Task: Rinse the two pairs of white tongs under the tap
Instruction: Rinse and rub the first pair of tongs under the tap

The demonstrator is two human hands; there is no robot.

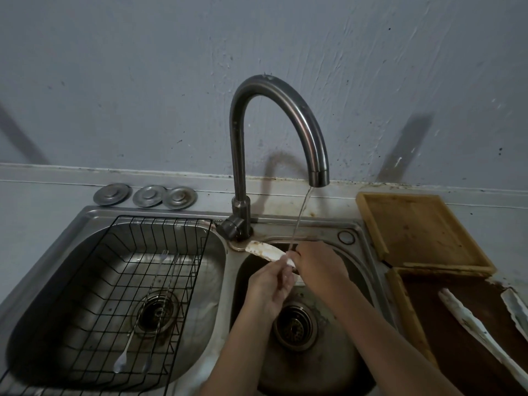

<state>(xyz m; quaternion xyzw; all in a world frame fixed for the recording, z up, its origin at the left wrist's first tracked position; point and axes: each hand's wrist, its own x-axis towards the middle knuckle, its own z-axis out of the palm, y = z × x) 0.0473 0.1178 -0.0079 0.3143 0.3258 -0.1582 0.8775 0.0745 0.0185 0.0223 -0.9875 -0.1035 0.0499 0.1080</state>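
A thin stream of water [300, 221] runs from the curved steel tap [288, 110] into the right sink basin [363, 270]. Over that basin both my hands hold one pair of white tongs [264, 250], whose stained tip points up and left toward the tap's base. My left hand [270, 290] grips the tongs from below. My right hand [317, 265] closes over them from the right, right where the stream lands. The second pair of white tongs [474, 327] lies on the dark counter at the right, one arm [517, 310] spread toward the frame edge.
The left basin [43, 307] holds a black wire rack [120, 295] with two long thin forks [148, 312] lying in it. Three round metal sink plugs [145, 195] sit behind it. A wooden tray [420, 232] lies on the counter right of the sink.
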